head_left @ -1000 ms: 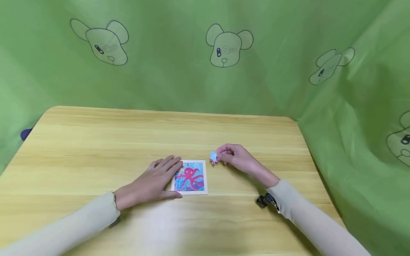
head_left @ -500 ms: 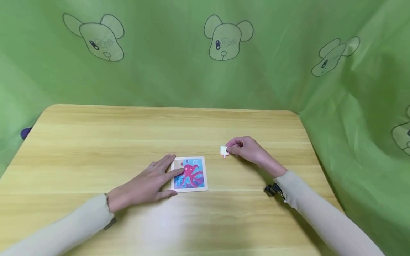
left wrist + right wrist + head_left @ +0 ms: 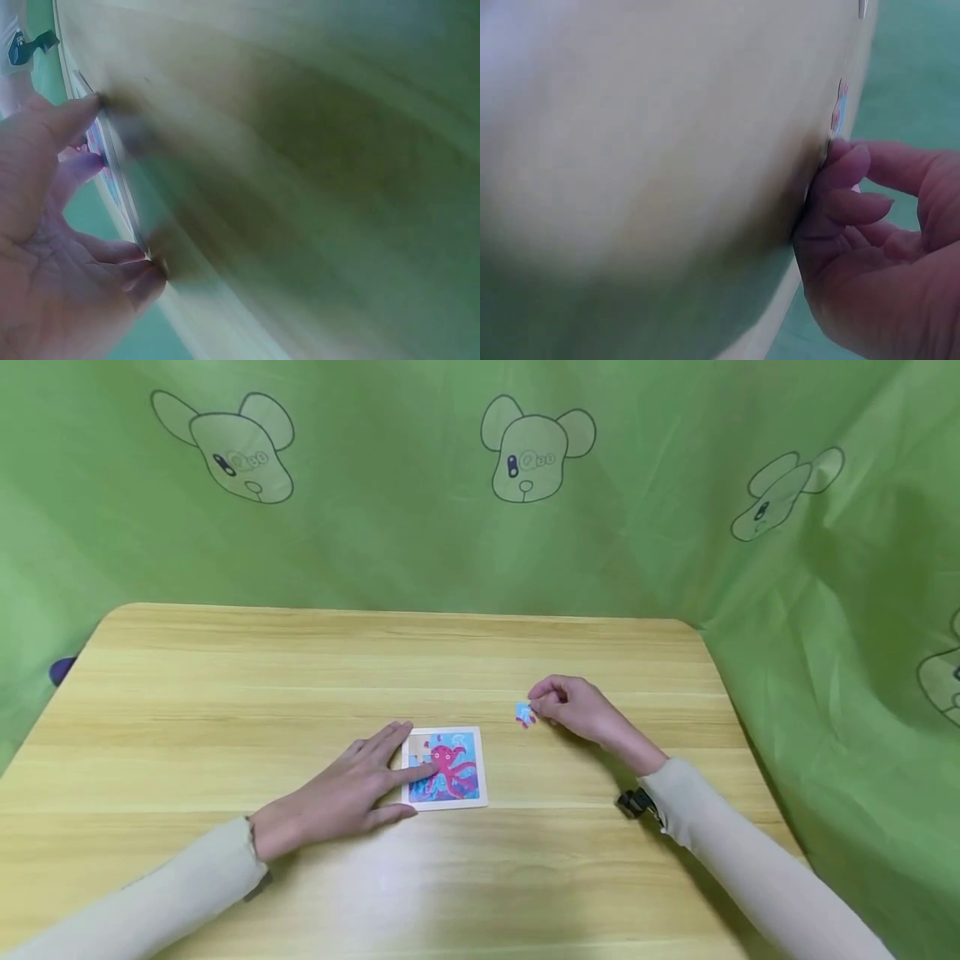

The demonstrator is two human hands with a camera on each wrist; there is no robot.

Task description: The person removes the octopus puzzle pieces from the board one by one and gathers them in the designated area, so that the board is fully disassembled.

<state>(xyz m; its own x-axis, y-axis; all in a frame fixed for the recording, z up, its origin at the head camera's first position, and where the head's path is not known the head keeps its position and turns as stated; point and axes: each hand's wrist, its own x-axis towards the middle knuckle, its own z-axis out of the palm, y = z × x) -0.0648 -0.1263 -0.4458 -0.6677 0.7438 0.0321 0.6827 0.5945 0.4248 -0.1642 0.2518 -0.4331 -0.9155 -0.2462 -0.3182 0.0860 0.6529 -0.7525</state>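
A small square jigsaw board (image 3: 450, 806) with a white border and a pink octopus picture lies on the table. Its upper left corner shows a bare wood-coloured gap. My left hand (image 3: 345, 789) rests over the board's left side, index finger stretched onto the octopus, other fingers and thumb along the left edge. In the left wrist view, the fingertips (image 3: 90, 105) meet the board's rim. To the board's upper right, my right hand (image 3: 581, 706) pinches a blue and pink jigsaw piece (image 3: 524, 715) low at the table. That piece (image 3: 842, 112) pokes out past my fingertips in the right wrist view.
The pale wooden table (image 3: 300, 668) has rounded far corners. Green cloth (image 3: 390, 552) printed with bear heads hangs behind it and along the right side. A dark purple object (image 3: 62, 670) shows beyond the left edge.
My right hand has carried the piece right and away from the board, and the piece's tilt has changed. My left hand has drawn back left, uncovering the gap, with its index finger on the picture.
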